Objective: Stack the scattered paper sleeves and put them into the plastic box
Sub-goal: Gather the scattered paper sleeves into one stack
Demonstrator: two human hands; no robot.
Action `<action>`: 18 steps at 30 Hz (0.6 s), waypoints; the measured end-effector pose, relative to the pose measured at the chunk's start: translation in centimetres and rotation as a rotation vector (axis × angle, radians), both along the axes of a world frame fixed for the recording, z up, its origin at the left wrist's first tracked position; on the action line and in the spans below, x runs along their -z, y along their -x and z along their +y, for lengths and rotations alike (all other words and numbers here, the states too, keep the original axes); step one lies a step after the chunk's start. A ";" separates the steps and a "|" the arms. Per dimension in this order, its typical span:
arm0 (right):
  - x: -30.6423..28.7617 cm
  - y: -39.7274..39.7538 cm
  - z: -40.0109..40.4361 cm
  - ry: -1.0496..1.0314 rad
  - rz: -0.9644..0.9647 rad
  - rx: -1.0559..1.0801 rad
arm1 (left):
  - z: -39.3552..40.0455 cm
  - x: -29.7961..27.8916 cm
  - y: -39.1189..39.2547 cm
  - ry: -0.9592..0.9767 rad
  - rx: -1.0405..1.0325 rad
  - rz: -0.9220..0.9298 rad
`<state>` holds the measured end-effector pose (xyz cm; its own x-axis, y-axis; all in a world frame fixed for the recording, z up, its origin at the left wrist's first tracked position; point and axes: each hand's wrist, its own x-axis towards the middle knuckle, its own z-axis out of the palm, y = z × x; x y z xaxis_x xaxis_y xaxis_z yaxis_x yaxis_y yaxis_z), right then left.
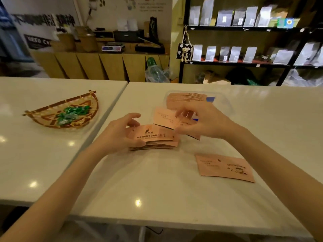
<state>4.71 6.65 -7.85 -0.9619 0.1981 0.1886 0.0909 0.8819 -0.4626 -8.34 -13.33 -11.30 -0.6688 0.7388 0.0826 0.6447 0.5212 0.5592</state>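
Observation:
A stack of pink paper sleeves (153,139) rests on the white table, gripped at its left end by my left hand (118,132). Just to the right, my right hand (202,122) pinches one or two loose pink sleeves (165,117), tilted up above the stack's right end. Behind my right hand stands the clear plastic box (225,103) with a row of pink sleeves (185,99) inside it. A single sleeve with a coffee cup print (224,167) lies flat on the table at the right, apart from both hands.
A woven fan-shaped basket (50,116) with green wrapped sweets sits on the neighbouring table at the left. A gap (108,109) runs between the two tables. Shelves of pouches and a wooden counter stand behind the tables.

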 end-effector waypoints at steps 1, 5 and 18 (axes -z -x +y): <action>0.2 0.7 -0.5 -0.028 -0.013 -0.023 | -0.1 0.2 0.4 0.001 -0.004 -0.016; 0.6 2.7 -2.1 -0.127 -0.136 -0.108 | -0.3 1.0 1.2 -0.018 0.011 -0.040; 2.4 4.6 -2.9 -0.176 -0.239 -0.172 | 0.1 0.9 1.4 0.043 0.091 0.042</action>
<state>0.11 3.71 -10.22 -0.9995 0.0134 -0.0293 0.0212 0.9582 -0.2852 -9.73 -13.28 -12.23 -0.5957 0.7996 0.0759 0.7129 0.4828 0.5087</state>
